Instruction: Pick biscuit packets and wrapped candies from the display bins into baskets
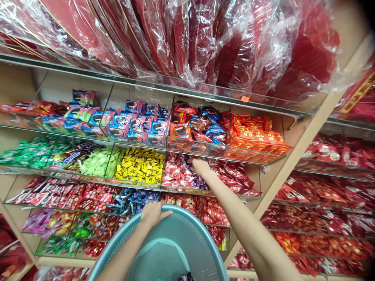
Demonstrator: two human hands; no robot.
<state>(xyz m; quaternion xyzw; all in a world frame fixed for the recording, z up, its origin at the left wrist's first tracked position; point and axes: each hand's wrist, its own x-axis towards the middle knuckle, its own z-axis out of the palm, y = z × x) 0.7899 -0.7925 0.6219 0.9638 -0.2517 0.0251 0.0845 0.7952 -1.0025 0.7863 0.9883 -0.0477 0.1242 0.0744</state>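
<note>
My left hand (152, 214) grips the far rim of a teal mesh basket (199, 222), with the thumb over the edge. A few dark purple wrapped candies (186, 276) lie at the basket's bottom. My right hand (201, 167) reaches into a shelf compartment of red, white and purple wrapped candies (175, 171). Its fingertips are down among the wrappers and mostly hidden, so what they hold cannot be made out. Yellow wrapped candies (140, 166) fill the compartment to the left, and red packets (233, 175) lie to the right.
Clear-fronted shelves hold blue-pink packets (125, 121), orange packets (254, 132) and green candies (26, 152). Red items in clear plastic (187, 43) hang over the top shelf. A slanting wooden upright (290, 156) stands right of my right forearm, with more red packets (322, 187) beyond.
</note>
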